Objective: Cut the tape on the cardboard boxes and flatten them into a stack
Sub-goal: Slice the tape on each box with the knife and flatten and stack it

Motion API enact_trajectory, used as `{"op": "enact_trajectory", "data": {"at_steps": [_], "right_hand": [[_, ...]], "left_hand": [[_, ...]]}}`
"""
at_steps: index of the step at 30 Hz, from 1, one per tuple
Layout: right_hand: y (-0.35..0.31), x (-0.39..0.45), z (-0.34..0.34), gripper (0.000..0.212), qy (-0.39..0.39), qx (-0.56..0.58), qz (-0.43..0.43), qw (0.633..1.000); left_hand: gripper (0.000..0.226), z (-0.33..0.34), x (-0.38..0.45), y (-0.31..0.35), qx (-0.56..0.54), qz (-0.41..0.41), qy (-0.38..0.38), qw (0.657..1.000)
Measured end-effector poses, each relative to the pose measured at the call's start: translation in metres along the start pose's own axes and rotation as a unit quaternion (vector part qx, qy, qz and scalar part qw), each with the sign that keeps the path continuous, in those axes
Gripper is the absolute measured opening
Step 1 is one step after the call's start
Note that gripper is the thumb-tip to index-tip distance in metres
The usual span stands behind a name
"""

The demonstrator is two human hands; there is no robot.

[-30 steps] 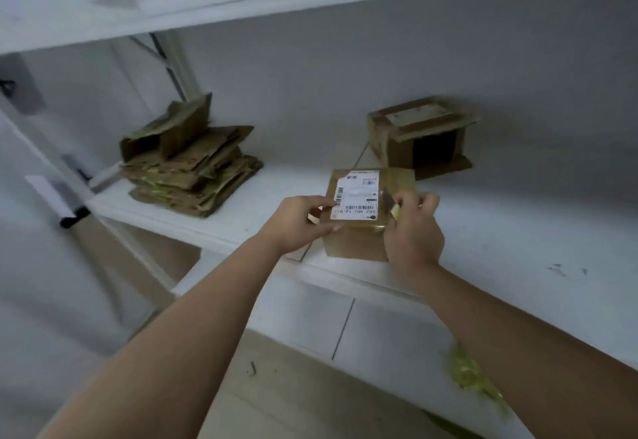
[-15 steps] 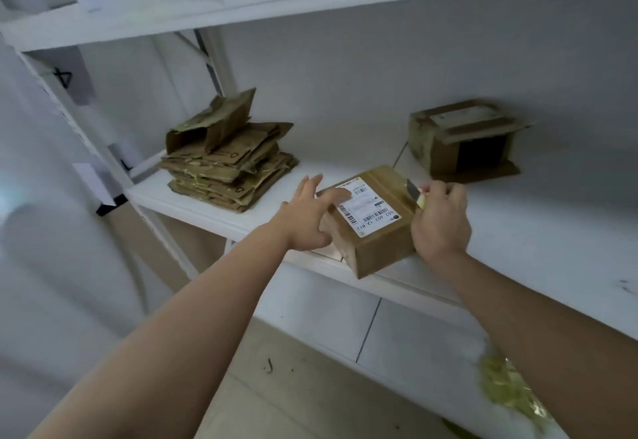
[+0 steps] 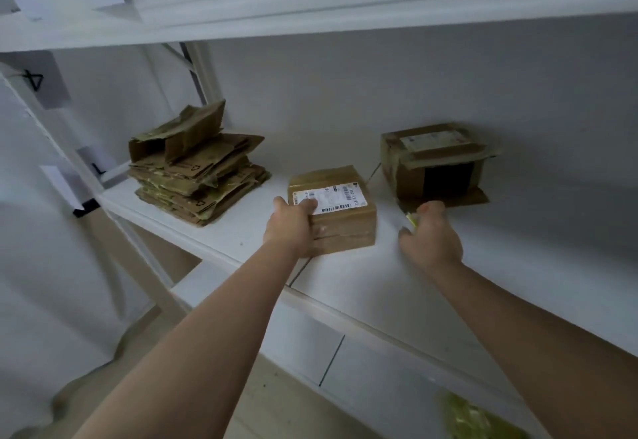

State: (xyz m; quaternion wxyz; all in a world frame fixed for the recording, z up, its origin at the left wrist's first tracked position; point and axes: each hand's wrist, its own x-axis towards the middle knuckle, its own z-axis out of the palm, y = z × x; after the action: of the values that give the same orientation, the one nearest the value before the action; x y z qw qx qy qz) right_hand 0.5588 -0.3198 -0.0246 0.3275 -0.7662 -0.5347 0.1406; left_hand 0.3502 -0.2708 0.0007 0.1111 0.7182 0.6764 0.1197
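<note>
Cardboard, brown and creased, is most of what I have in view on this white shelf (image 3: 448, 266). At the left end sits the stack (image 3: 196, 176) of flattened boxes — many layers, too ragged to count, with the topmost piece half sprung up. That part of the job I judge done.

Two boxes are left standing. The sealed box (image 3: 340, 212) with the white label (image 3: 331, 197) sits near the front edge of the shelf, between the stack and the other one; its seams look closed from here, though I cannot tell whether any tape has been cut. The open box (image 3: 435, 166) stands further back to the right, one side gaping dark, flaps loose, not yet flattened.

My left hand (image 3: 291, 228) grips the sealed box at its near left corner, fingers curled over the top onto the label. My right hand (image 3: 431, 235) is off that box, just in front of the open one, curled round a small cutter (image 3: 411, 219) — only a yellowish tip shows.

Count: one stack, two boxes, one cutter, two hands. Something yellow-green (image 3: 480, 418) lies blurred below the shelf; I cannot say what.
</note>
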Motion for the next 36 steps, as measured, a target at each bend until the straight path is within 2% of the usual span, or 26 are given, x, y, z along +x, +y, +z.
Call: {"op": "enact_trajectory", "data": {"at_steps": [4, 7, 12, 15, 17, 19, 21, 23, 28, 36], "right_hand": [[0.018, 0.014, 0.010, 0.029, -0.073, 0.032, -0.018, 0.997], [0.032, 0.019, 0.024, 0.016, -0.099, 0.069, -0.033, 0.992], [0.041, 0.023, 0.038, 0.029, -0.097, 0.140, 0.017, 0.985], [0.039, 0.029, 0.043, 0.028, -0.095, 0.172, 0.052, 0.979], [0.036, 0.030, 0.047, 0.028, -0.091, 0.183, 0.068, 0.977], [0.035, 0.032, 0.052, 0.030, -0.087, 0.188, 0.081, 0.975], [0.033, 0.033, 0.057, 0.029, -0.094, 0.192, 0.095, 0.972], [0.031, 0.034, 0.059, 0.027, -0.095, 0.194, 0.102, 0.971], [0.018, 0.044, 0.061, 0.029, -0.079, 0.215, 0.110, 0.967], [0.003, 0.050, 0.060, 0.029, -0.104, 0.305, 0.162, 0.933]], "left_hand": [[0.047, 0.004, -0.012, 0.021, -0.008, -0.013, 0.020, 1.000], [0.045, 0.007, -0.023, 0.036, -0.008, -0.024, 0.042, 0.999], [0.040, 0.005, -0.033, 0.044, 0.063, -0.007, 0.071, 0.995], [0.044, 0.002, -0.029, 0.041, 0.095, -0.003, 0.084, 0.992], [0.044, 0.002, -0.024, 0.033, 0.076, 0.026, 0.070, 0.994], [0.046, 0.006, -0.020, 0.024, 0.050, 0.060, 0.018, 0.997], [0.046, 0.011, -0.021, 0.021, 0.014, 0.055, -0.035, 0.998], [0.047, 0.013, -0.022, 0.020, -0.003, 0.049, -0.051, 0.997], [0.047, 0.010, -0.028, 0.027, 0.033, 0.061, -0.071, 0.995], [0.049, 0.008, -0.022, 0.019, 0.131, 0.047, -0.078, 0.987]]}}
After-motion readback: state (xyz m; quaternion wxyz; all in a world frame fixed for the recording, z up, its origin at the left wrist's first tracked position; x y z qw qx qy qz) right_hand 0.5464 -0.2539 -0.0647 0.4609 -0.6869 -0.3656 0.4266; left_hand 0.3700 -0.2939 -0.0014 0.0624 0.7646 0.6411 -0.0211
